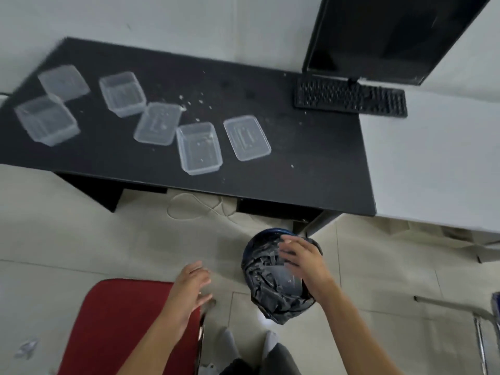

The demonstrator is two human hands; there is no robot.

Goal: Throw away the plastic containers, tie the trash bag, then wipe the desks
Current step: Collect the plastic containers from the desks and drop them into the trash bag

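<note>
Working step 1 of 3: binning the plastic containers. Right hand (pixel 300 262) hovering over the trash bag (pixel 266 293) lining the bin (pixel 259 236) on the floor, just in front of the black desk (pixel 311 163). Fingers spread & fairly straight, seeming to hold nothing, tho blurred. One clear container (pixel 284 278) lying inside the bag, right under that palm. Left hand (pixel 190 289) hanging lower, over the edge of the red chair (pixel 130 326), fingers wide & loose, gripping nothing.

Sitting on the black desk, well apart from the bin, six clear pieces:
- far-left tubs (pixel 46 123), two, touching at one corner
- third tub (pixel 122 93) beside them
- flat lid (pixel 158 123)
- open tub (pixel 198 148) w/ bits inside
- right lid (pixel 246 138) just beside it

Crumbs (pixel 189 101) lying scattered btw them. Keyboard (pixel 350 97) & monitor (pixel 378 36) standing at the desk's right end, by the white desk (pixel 433 163).

Judging progress: early, approx one piece in, six waiting. Bag not yet tied, desks not yet wiped.

Next move, prob: reaching up to the nearest pieces, i.e. open tub & right lid. Calling for pinching by the rim or stacking, and keeping the tub level so bits aren't spilling on the floor. Needing empty hands, which looks to be the case.
</note>
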